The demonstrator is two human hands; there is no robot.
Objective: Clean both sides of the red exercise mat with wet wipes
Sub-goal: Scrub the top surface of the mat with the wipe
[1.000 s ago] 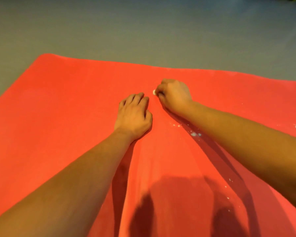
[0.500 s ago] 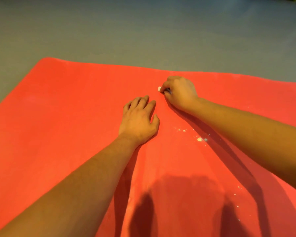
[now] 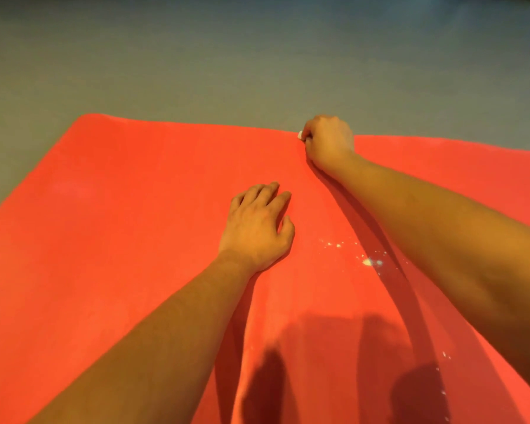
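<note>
The red exercise mat [image 3: 120, 240] lies flat on the floor and fills most of the view. My left hand [image 3: 257, 228] rests palm down on the middle of the mat, fingers straight. My right hand [image 3: 329, 142] is at the mat's far edge, fingers curled round a small white wet wipe [image 3: 300, 135]; only a corner of the wipe shows at the fingertips. White specks and a small pale blob [image 3: 367, 262] lie on the mat under my right forearm.
Grey floor [image 3: 227, 62] surrounds the mat on the far side and the left. More white specks [image 3: 445, 354] dot the mat at the lower right. Shadows of my arms fall across the near part of the mat.
My right hand has slid the wipe away from me, from mid-mat to the far edge. My left hand has stayed flat on the mat in about the same place.
</note>
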